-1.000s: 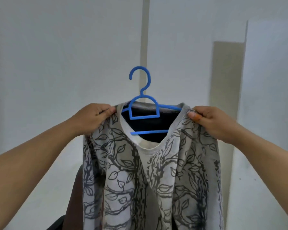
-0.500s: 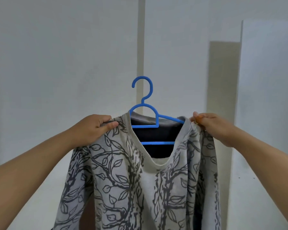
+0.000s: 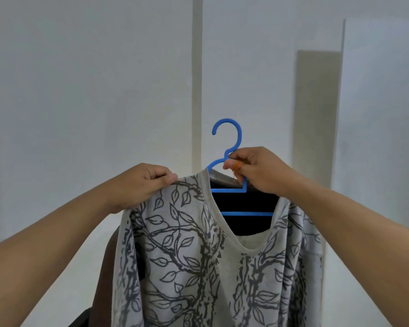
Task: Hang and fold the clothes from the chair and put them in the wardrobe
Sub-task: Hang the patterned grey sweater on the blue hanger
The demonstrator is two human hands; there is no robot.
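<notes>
The left hand (image 3: 143, 185) is curled closed on the left shoulder of a grey sweater (image 3: 198, 263) printed with dark branches and leaves, pinching the fabric between thumb and fingers just beside the neckline. The right hand (image 3: 255, 172) grips the blue plastic hanger (image 3: 229, 159) at the base of its neck, fingers wrapped round the stem where it meets the sloping shoulder bars; an orange-tinted fingertip (image 3: 236, 164) shows at the front of that grip. The hanger's hook rises directly above the right hand, open to the left, free of any rail. Below the right hand two blue crossbars of the hanger run across the sweater's wide neck opening, with the dark inside of the garment behind them. The sweater hangs down from both hands, its front facing the camera, the left shoulder raised by the left hand and the right shoulder draped under the right wrist and forearm, the hem out of view past the bottom edge. Below the left hand, behind the sweater's left side, a dark brown chair back (image 3: 106, 274) is partly visible. Beyond both hands stand pale wardrobe panels (image 3: 80, 90) with a vertical seam above the left hand, and a beige recessed strip (image 3: 316, 102) above the right hand.
</notes>
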